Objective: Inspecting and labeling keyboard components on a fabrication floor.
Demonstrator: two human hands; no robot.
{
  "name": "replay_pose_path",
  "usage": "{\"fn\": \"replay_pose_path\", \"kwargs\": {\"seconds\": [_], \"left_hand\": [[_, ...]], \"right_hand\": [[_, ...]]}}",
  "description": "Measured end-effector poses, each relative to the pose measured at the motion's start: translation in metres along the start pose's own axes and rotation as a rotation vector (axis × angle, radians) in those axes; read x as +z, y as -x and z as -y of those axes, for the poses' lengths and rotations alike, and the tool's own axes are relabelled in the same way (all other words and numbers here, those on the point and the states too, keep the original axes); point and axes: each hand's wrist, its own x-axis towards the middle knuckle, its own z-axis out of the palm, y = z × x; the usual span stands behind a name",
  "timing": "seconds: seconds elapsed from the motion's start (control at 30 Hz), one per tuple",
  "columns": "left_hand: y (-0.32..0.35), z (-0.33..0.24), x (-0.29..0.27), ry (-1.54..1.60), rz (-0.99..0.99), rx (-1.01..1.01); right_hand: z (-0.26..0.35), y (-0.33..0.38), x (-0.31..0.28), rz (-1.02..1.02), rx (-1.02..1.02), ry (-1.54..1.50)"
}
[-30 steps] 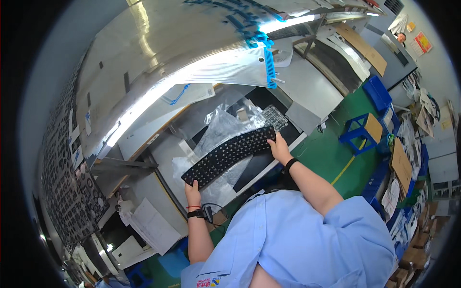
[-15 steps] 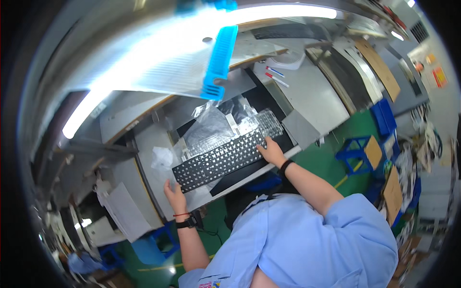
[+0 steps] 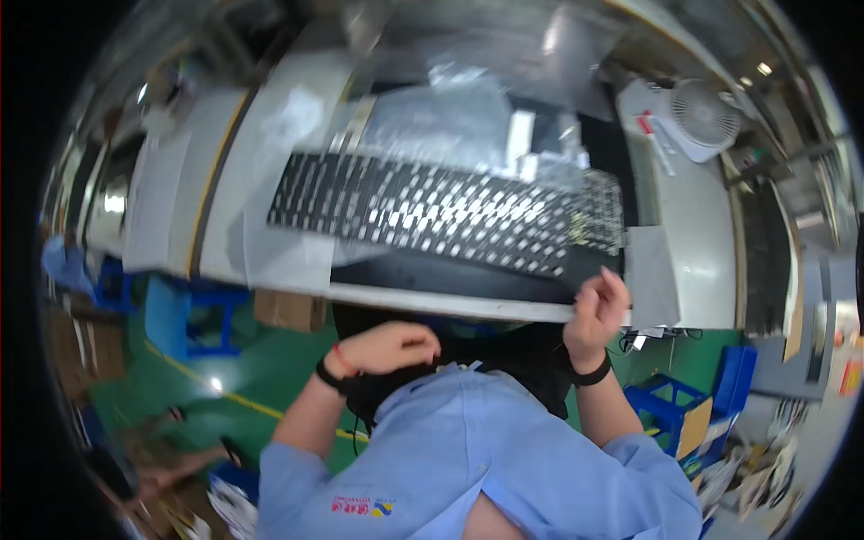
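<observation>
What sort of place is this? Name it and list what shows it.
Probably a factory assembly or packing station. A black keyboard lies on a long white workbench among clear plastic bags, with a green painted floor and blue crates below.

Left hand is curled loosely near the chest, wrist bent, holding nothing. Right hand is raised, fingers half-curled and empty. Both wrists wear dark bands.

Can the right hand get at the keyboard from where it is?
Probably yes. The right hand is raised at the bench's front edge, just below the keyboard's near right corner, and nothing lies between them. It looks empty, fingers loosely curled.
</observation>
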Motion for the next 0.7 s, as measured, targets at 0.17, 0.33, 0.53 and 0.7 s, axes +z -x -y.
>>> {"fn": "replay_pose_path", "kwargs": {"seconds": [0.17, 0.33, 0.53, 0.7], "left_hand": [[-0.028, 0.117, 0.035, 0.308, -0.648, -0.151], [-0.026, 0.137, 0.028, 0.854, -0.895, -0.199], [-0.045, 0.136, 0.015, 0.66, -0.886, -0.164], [-0.029, 0.141, 0.024, 0.611, -0.809, -0.132]], "right_hand": [[0.014, 0.075, 0.006, 0.726, -0.355, -0.07], [-0.02, 0.112, 0.058, 0.804, 0.019, 0.113], [-0.068, 0.093, 0.137, 0.625, -0.065, 0.494], [-0.1, 0.1, 0.167, 0.628, -0.064, 0.623]]}}
